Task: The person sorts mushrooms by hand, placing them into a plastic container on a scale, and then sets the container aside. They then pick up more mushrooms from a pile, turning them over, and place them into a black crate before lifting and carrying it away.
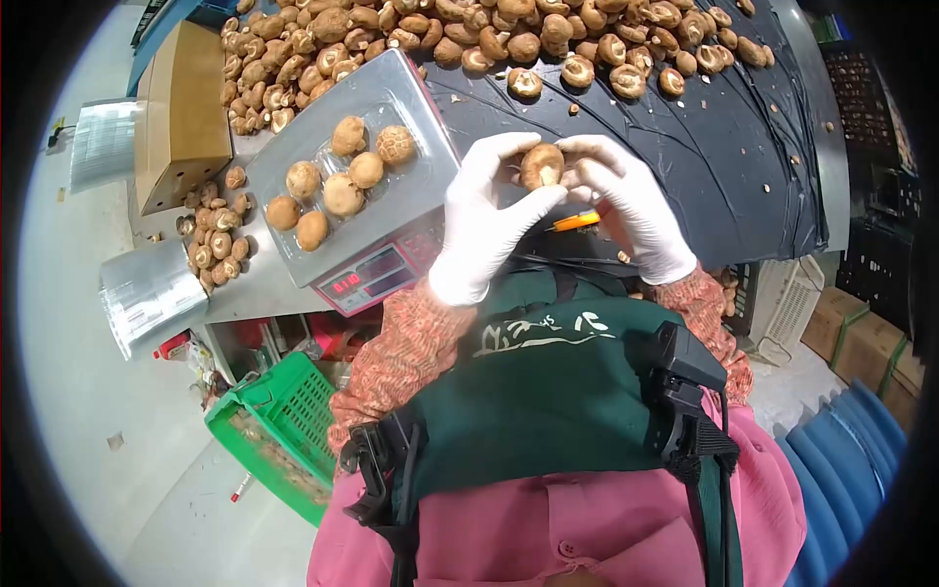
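A brown shiitake mushroom is held up between my gloved hands, its stem toward me. My left hand is closed on it with thumb and fingers. The fingertips of my right hand touch the mushroom's other side. Under those right fingers an orange-handled knife sticks out to the left; its blade is hard to make out. To the left, a digital scale carries a clear tray with several mushrooms in it, caps mostly up. The scale's red display is lit.
A large heap of mushrooms covers the far side of the black table. At left are a cardboard box, a small mushroom pile and stacked clear trays. A green crate stands below the table, lower left.
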The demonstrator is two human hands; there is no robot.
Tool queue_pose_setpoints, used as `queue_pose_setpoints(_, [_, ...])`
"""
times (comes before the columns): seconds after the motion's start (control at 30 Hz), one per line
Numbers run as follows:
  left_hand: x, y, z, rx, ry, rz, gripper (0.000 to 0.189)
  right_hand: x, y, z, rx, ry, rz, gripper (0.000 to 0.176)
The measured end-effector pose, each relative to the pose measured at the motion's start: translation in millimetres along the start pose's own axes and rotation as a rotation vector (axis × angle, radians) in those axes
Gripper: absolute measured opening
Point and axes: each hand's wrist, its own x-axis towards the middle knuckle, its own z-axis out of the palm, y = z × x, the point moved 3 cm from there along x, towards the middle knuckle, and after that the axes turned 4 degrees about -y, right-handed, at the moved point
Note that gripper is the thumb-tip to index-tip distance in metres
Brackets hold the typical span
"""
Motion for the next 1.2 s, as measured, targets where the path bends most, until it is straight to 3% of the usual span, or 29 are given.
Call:
queue_pose_setpoints(0.07, [-1.5,6.9,0.4,0.146,0.001,0.081,0.051,4.1,9.9,8.6,-0.034,0.022,-0.031,0.035])
queue_pose_setpoints(0.1, [-2.5,6.8,-1.1,0.125,-0.019,0.080,0.053,5.3,11.5,6.1,0.077,0.006,0.055,0.033])
queue_pose_setpoints(0.2, [-5.3,7.4,-7.1,0.120,-0.052,0.112,0.058,5.4,24.9,0.0,0.497,-0.077,0.053,0.031])
queue_pose_setpoints(0.37, [-10.5,10.2,-9.4,0.295,-0.001,0.194,0.058,5.5,47.2,4.8,0.777,-0.089,0.206,0.024])
queue_pose_setpoints(0.47, [-12.8,14.6,-10.8,0.307,0.043,0.173,0.056,8.7,52.5,3.7,0.755,-0.168,0.246,0.024])
queue_pose_setpoints(0.6, [-17.1,12.3,-14.4,0.332,0.087,0.123,0.052,9.4,54.5,15.6,0.523,-0.110,0.187,0.029])
queue_pose_setpoints(0.63, [-15.5,12.5,-17.6,0.419,0.095,0.206,0.053,8.4,46.3,26.7,0.441,-0.096,0.190,0.030])
queue_pose_setpoints(0.77, [-14.7,23.4,-55.6,0.597,0.428,0.285,0.056,12.7,29.8,32.7,0.218,-0.121,0.208,0.039])
queue_pose_setpoints(0.9, [-21.1,28.1,-124.8,0.834,0.702,0.236,0.042,14.5,25.7,9.9,0.137,-0.054,0.161,0.039])
queue_pose_setpoints(0.93, [-22.0,36.1,-134.3,1.063,0.723,0.188,0.044,14.0,22.2,5.2,0.111,-0.032,0.148,0.038])
queue_pose_setpoints(0.97, [-23.3,33.5,-150.3,1.015,0.688,0.126,0.045,13.7,21.7,0.5,0.117,-0.007,0.127,0.038])
queue_pose_setpoints(1.07, [-22.7,0.9,-176.9,1.328,0.575,0.061,0.049,14.3,15.5,-21.2,0.058,0.072,0.032,0.034])
queue_pose_setpoints(1.2, [-19.8,-1.4,-185.7,1.195,0.534,-0.002,0.045,32.5,24.7,-66.1,-0.211,0.313,0.001,0.029])
